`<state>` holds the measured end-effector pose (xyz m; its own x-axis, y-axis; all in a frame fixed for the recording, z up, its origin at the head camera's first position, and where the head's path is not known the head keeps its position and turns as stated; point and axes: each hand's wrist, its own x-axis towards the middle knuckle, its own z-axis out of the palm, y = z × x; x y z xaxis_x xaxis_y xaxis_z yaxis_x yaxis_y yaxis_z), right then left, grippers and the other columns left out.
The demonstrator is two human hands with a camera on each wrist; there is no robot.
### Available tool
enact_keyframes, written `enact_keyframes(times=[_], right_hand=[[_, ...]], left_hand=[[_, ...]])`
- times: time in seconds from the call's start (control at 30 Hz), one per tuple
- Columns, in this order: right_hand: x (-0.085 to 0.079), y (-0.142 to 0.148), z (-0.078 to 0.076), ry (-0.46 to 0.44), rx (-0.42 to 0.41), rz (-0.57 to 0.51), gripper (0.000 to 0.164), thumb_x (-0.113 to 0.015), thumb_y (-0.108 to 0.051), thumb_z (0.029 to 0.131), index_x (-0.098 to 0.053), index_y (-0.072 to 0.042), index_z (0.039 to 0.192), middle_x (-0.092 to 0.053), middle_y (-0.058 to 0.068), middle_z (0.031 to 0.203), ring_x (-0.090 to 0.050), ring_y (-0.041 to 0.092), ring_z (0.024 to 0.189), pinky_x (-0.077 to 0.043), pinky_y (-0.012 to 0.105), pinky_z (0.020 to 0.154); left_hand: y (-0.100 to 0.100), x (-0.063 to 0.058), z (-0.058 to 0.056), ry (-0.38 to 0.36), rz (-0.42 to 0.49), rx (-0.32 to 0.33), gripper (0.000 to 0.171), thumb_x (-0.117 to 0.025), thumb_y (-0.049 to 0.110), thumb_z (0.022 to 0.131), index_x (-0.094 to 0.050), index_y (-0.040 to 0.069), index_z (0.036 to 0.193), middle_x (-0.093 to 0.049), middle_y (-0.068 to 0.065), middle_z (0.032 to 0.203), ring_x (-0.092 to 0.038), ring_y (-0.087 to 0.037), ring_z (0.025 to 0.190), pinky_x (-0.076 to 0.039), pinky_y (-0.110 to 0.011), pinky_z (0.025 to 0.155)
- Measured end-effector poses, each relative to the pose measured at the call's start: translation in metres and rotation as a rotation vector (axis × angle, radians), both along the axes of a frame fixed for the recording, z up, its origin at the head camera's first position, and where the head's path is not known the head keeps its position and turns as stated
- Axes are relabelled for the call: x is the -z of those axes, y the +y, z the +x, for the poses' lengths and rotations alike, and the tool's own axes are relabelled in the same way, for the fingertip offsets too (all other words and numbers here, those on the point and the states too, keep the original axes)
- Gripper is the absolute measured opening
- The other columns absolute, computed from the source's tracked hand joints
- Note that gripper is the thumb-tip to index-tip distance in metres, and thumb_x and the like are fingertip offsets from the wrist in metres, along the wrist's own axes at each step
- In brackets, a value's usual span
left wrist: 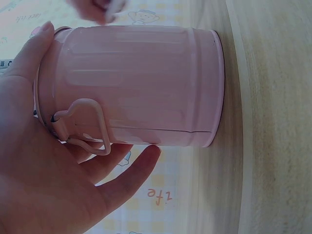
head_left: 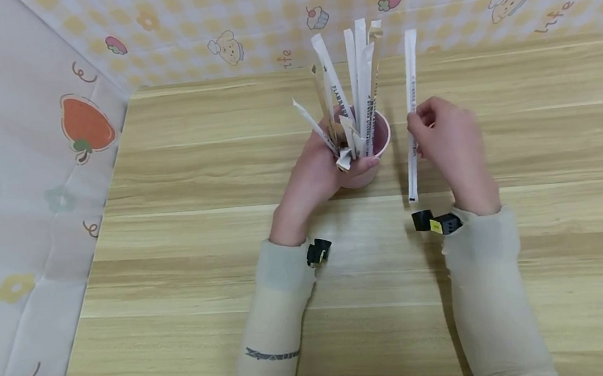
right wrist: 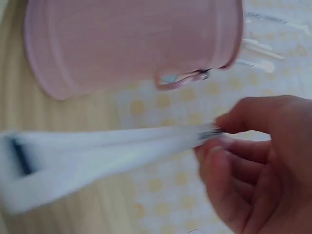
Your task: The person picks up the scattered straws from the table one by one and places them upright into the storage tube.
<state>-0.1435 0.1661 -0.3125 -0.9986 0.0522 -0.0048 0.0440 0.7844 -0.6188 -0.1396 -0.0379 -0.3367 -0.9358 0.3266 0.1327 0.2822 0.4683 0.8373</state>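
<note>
A pink metal bucket (head_left: 357, 181) with small wire side handles stands on the table, holding several paper-wrapped straws (head_left: 326, 63), mostly white and some brown. My left hand (head_left: 313, 171) grips it near the rim; in the left wrist view the thumb lies at the rim and the fingers reach along the far side of the bucket (left wrist: 136, 83). To the right of the bucket, my right hand (head_left: 453, 141) pinches one white paper-wrapped straw (head_left: 411, 87) between thumb and fingertips. This straw stands nearly upright in the head view, and its near end is blurred in the right wrist view.
The bucket rests on a wood-grain table (head_left: 191, 236). Behind the table is a yellow checked cloth (head_left: 260, 8) with cartoon prints, and a white printed cloth (head_left: 13, 230) hangs at the left. Small black cameras (head_left: 319, 251) sit at both wrists.
</note>
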Motion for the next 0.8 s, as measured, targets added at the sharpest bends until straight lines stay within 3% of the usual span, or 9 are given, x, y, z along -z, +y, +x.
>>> enact_keyframes(times=[0.17, 0.27, 0.6, 0.8], right_hand=[[-0.013, -0.004, 0.006, 0.233, 0.091, -0.125, 0.033, -0.048, -0.032, 0.089, -0.059, -0.005, 0.105, -0.06, 0.003, 0.082, -0.054, 0.01, 0.054, -0.044, 0.013, 0.045], [-0.018, -0.006, 0.009, 0.389, 0.093, -0.192, 0.029, -0.052, -0.027, 0.088, -0.06, -0.004, 0.103, -0.063, 0.004, 0.082, -0.053, 0.005, 0.055, -0.042, 0.011, 0.047], [-0.042, -0.014, 0.023, 0.757, 0.097, -0.365, 0.017, -0.058, -0.017, 0.085, -0.065, -0.009, 0.098, -0.064, 0.005, 0.081, -0.055, 0.005, 0.062, -0.042, 0.01, 0.05], [-0.054, -0.026, 0.029, 0.865, 0.059, -0.538, 0.016, -0.062, -0.01, 0.082, -0.065, -0.007, 0.097, -0.063, 0.007, 0.08, -0.058, 0.014, 0.062, -0.046, 0.015, 0.053]], left_hand=[[0.0, 0.001, 0.0, -0.004, -0.001, 0.0, 0.085, -0.074, 0.048, 0.065, -0.03, 0.025, 0.134, -0.044, 0.004, 0.123, -0.044, -0.004, 0.107, -0.034, -0.02, 0.091], [0.0, 0.002, 0.0, 0.009, -0.002, 0.002, 0.085, -0.074, 0.049, 0.065, -0.03, 0.024, 0.134, -0.044, 0.004, 0.123, -0.044, -0.004, 0.106, -0.034, -0.02, 0.091], [-0.001, 0.002, 0.0, 0.018, -0.014, -0.005, 0.088, -0.073, 0.05, 0.065, -0.028, 0.023, 0.135, -0.044, 0.003, 0.121, -0.044, -0.004, 0.104, -0.035, -0.02, 0.09], [0.0, 0.0, 0.0, 0.049, -0.014, 0.009, 0.085, -0.073, 0.048, 0.067, -0.029, 0.018, 0.134, -0.045, 0.003, 0.119, -0.044, -0.003, 0.104, -0.034, -0.017, 0.09]])
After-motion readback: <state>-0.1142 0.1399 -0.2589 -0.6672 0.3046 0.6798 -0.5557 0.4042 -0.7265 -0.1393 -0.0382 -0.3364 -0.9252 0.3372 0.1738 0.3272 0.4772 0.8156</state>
